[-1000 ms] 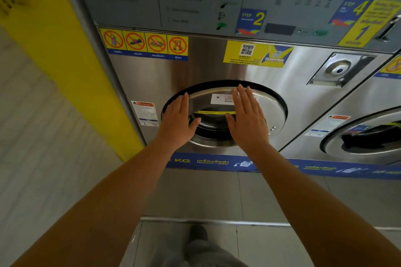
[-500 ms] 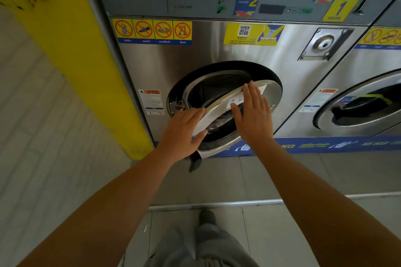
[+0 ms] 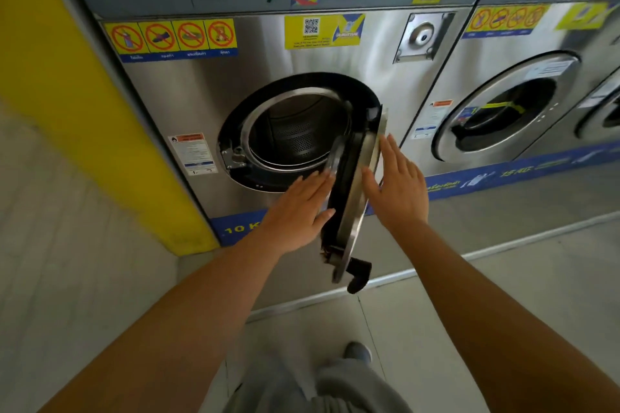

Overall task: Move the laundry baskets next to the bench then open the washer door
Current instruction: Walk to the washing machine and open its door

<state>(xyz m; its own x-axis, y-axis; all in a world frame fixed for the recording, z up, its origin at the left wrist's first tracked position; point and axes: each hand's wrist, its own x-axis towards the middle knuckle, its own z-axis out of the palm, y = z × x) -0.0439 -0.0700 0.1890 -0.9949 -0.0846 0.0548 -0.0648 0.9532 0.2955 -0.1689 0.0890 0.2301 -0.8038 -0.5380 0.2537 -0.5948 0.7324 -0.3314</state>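
The steel washer (image 3: 255, 77) marked 10 KG stands in front of me. Its round door (image 3: 352, 201) is swung out on the right-side hinge and shows edge-on, with its black handle (image 3: 359, 273) at the near end. The perforated drum (image 3: 295, 131) is exposed and looks empty. My left hand (image 3: 295, 211) lies flat against the door's inner face, fingers straight. My right hand (image 3: 399, 188) lies flat against the outer steel face. Neither hand curls around the door. No laundry basket or bench is in view.
A second, larger washer (image 3: 503, 111) with a shut door stands to the right. A yellow wall panel (image 3: 84, 111) flanks the washer on the left. A metal floor strip (image 3: 503, 245) marks a low step before the machines. My foot (image 3: 357, 350) is on grey tile.
The door went from shut against the washer to half open to swung fully outward. My left hand slid onto its inner face; my right stayed on the outer face and moved right.
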